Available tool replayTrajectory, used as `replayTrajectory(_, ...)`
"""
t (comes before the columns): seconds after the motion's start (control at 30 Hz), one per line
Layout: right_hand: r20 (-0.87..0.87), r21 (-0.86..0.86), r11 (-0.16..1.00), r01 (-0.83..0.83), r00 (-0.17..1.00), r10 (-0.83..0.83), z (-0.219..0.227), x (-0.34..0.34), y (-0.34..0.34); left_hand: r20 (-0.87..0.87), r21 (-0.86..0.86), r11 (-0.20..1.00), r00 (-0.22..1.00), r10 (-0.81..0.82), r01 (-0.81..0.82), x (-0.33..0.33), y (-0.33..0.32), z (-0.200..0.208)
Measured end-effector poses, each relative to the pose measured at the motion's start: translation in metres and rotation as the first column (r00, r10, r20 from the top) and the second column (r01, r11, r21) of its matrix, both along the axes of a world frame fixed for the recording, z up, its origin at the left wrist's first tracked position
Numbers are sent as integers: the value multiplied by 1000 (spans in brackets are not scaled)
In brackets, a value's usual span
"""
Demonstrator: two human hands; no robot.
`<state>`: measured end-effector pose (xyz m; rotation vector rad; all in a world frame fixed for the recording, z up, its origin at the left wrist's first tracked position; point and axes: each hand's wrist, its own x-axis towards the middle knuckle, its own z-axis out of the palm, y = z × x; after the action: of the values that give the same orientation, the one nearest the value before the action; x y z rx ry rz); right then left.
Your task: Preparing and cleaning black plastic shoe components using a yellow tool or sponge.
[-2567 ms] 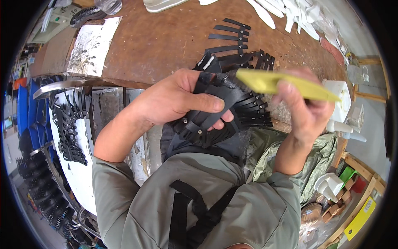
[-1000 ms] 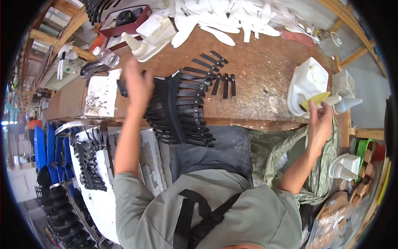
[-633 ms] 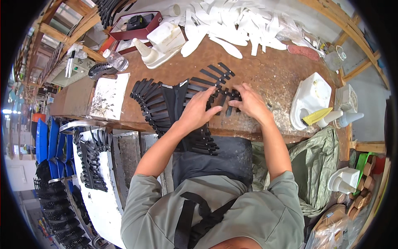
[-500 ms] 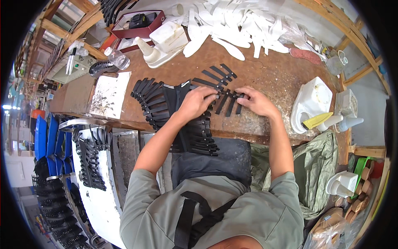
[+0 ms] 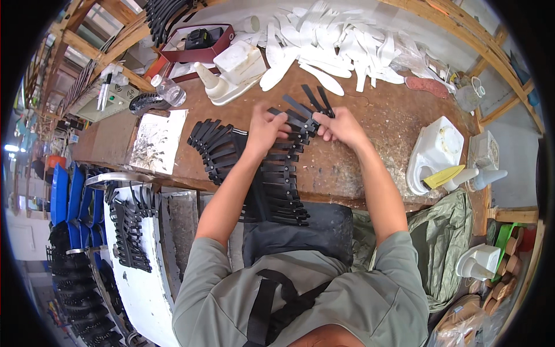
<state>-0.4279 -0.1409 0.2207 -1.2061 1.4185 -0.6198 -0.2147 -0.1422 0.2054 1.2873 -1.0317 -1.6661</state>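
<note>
A black strappy shoe upper (image 5: 287, 169) with small round studs lies along the bench, its near end hanging over the edge by my lap. My right hand (image 5: 342, 128) pinches its far end, where several loose straps fan upward past the fingers. Curled beside the same row of straps, my left hand (image 5: 267, 128) has its thumb and fingertips closed at the strap ends; they are slightly blurred. To the left, under my left forearm, a second curved row of black straps (image 5: 217, 151) spreads over the bench, joined to a dark middle panel (image 5: 252, 196).
White insole-shaped pieces (image 5: 324, 49) pile up at the back. White glue pots with cones stand at back left (image 5: 237, 66) and right (image 5: 437, 147), the right one with a yellow-handled tool (image 5: 444, 176). A stained paper (image 5: 157, 141) and clear bottle (image 5: 169, 91) lie left.
Both hands have moved away from me and leftward, the left one farther left. The loose straps at the far end now point up and away instead of spreading to both sides.
</note>
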Motion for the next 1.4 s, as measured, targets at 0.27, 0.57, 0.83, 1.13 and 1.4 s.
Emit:
replayTrajectory(0.27,-699,-380,917,-124,687,-197,-31,10,-17,773,-633,495,520,364,595,-5,72,-36)
replayTrajectory(0.57,-149,-427,902,-63,989,-1,-38,-34,50,778,-549,503,628,15,668,13,97,-41)
replayTrajectory(0.83,515,-409,773,485,822,-243,-49,-49,168,741,-666,445,595,310,598,-51,99,-12)
replayTrajectory(1.13,528,-203,760,617,723,-446,-21,-56,183,274,-253,819,850,-449,514,-79,101,-11)
replayTrajectory(1.4,948,65,922,381,264,-175,-83,-59,206,219,-109,916,908,-358,387,-87,106,-13)
